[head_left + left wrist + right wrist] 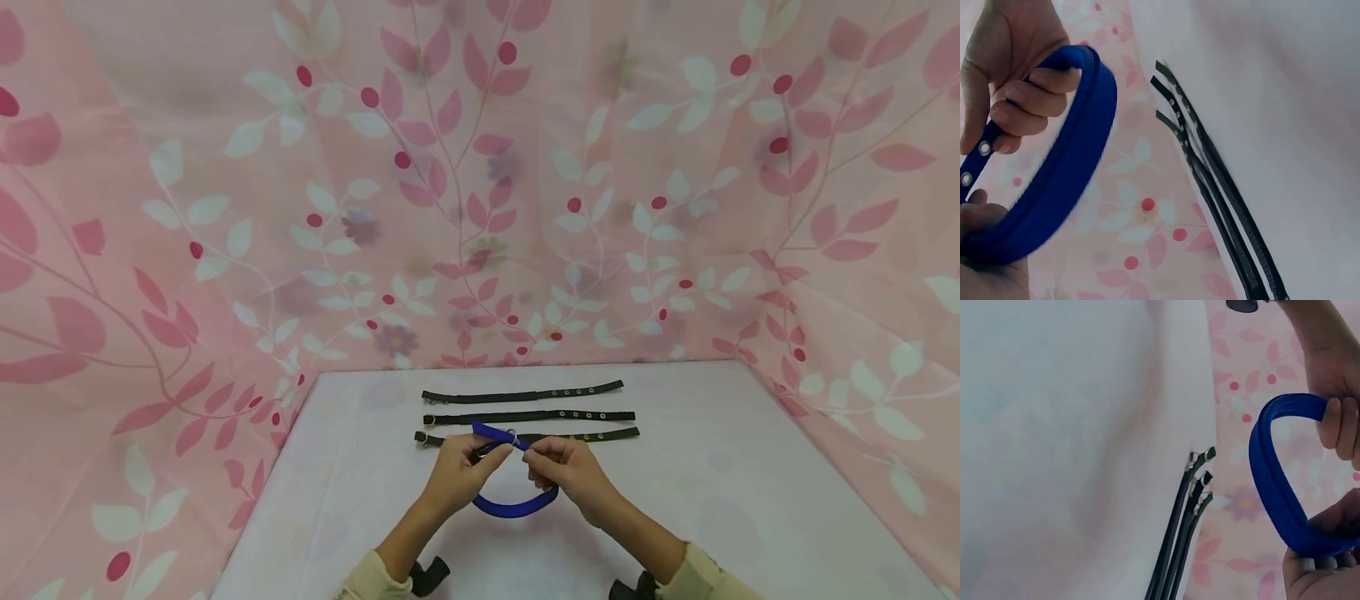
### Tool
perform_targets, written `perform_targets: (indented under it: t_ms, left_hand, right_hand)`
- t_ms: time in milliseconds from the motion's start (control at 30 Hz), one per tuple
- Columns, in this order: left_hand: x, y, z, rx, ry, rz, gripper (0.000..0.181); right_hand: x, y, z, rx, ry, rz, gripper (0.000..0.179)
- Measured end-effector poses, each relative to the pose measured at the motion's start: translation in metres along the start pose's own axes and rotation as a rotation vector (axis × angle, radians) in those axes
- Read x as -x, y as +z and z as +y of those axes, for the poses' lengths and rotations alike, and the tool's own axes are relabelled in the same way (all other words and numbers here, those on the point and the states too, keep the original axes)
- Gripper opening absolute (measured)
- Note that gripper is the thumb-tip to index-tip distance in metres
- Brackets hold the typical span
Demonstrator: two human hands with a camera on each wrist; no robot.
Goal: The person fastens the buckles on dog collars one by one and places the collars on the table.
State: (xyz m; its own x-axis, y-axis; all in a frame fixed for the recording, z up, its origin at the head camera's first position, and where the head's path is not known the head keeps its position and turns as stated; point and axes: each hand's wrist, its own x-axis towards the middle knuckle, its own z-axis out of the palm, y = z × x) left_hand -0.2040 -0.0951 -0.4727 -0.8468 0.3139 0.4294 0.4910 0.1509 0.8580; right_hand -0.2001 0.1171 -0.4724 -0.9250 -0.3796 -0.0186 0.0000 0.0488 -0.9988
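Pink leaf-patterned cloth (480, 192) hangs behind and beside a white table (322, 492), on which 3 dark straps (517, 417) with metal eyelets lie side by side. Bent into a loop, a blue strap (514, 509) is held up between 2 hands, partly covering the nearest dark strap in the head view. Near a metal ring (512, 436), the left hand (457, 475) pinches the blue strap, while the right hand (574, 477) grips it by its eyelet end, fingers curled.

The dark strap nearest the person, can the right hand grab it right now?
Probably not without letting go first: the right hand grips the blue strap. Otherwise the way looks free: the eyelet end of the nearest dark strap lies uncovered on the table.
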Motion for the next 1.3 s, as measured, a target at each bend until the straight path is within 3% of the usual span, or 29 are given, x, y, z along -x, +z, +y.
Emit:
perform_targets:
  t_ms: [67,167,267,500,667,1033,1300]
  left_hand:
    - [0.001,0.002,0.001,-0.059,0.101,0.025,0.016]
    - [0.003,0.003,-0.004,-0.074,0.155,0.042,0.016]
    - [0.004,0.002,-0.009,-0.058,0.123,0.032,0.016]
    - [0.000,0.000,0.000,-0.013,0.036,0.019,0.014]
    - [0.000,-0.001,0.001,-0.011,0.014,0.024,0.015]
    - [-0.005,-0.005,0.002,-0.053,-0.053,-0.014,0.014]
    - [-0.005,-0.004,0.005,-0.050,-0.103,-0.077,0.017]
  right_hand:
    - [0.000,-0.001,0.003,0.037,-0.026,0.001,0.036]
    - [0.001,-0.001,0.005,0.038,-0.082,0.009,0.032]
    - [0.004,0.001,0.003,-0.029,-0.106,0.019,0.031]
    - [0.010,0.008,-0.009,-0.249,-0.129,0.042,0.007]
    - [0.009,0.010,-0.008,-0.233,-0.151,0.056,0.005]
    - [0.008,0.013,-0.008,-0.097,-0.168,0.008,0.033]
    - [0.006,0.017,-0.007,-0.133,-0.158,-0.010,0.036]
